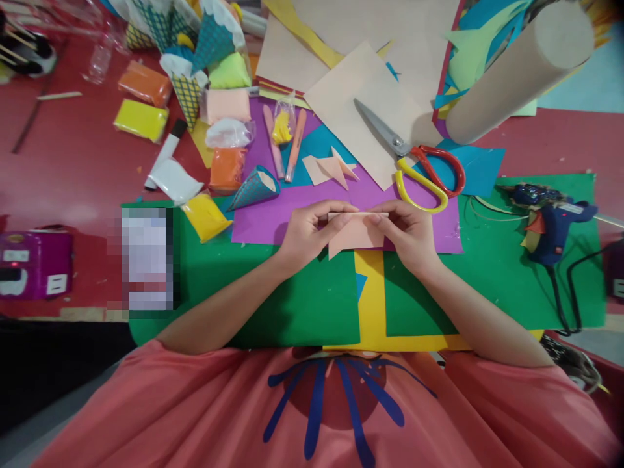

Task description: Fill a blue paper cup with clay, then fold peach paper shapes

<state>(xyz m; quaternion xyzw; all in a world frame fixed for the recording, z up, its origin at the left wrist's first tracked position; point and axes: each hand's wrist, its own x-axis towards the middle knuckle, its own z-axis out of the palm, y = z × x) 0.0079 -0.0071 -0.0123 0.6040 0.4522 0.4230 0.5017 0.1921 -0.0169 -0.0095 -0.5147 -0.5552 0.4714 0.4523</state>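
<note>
Between my two hands is a small piece of peach paper point(358, 235), its far edge folded or rolled over into a narrow strip. My left hand point(312, 227) pinches the strip's left end between thumb and fingers. At the right end, my right hand point(407, 234) grips it the same way. The paper hangs just above a purple sheet point(273, 211) and a green mat point(292, 292). Just beyond my hands lie peach paper scraps point(331, 168). Scissors point(400, 146) with one red and one yellow handle rest open on a larger peach sheet point(361, 84), beyond my right hand.
A blue hot glue gun point(553, 224) with its cord lies at the right. A thick cardboard tube point(517, 75) leans at the back right. Clay packets point(141, 120), a marker point(166, 153), patterned paper cones point(214, 39) and a blurred-out phone-like rectangle point(149, 260) occupy the left.
</note>
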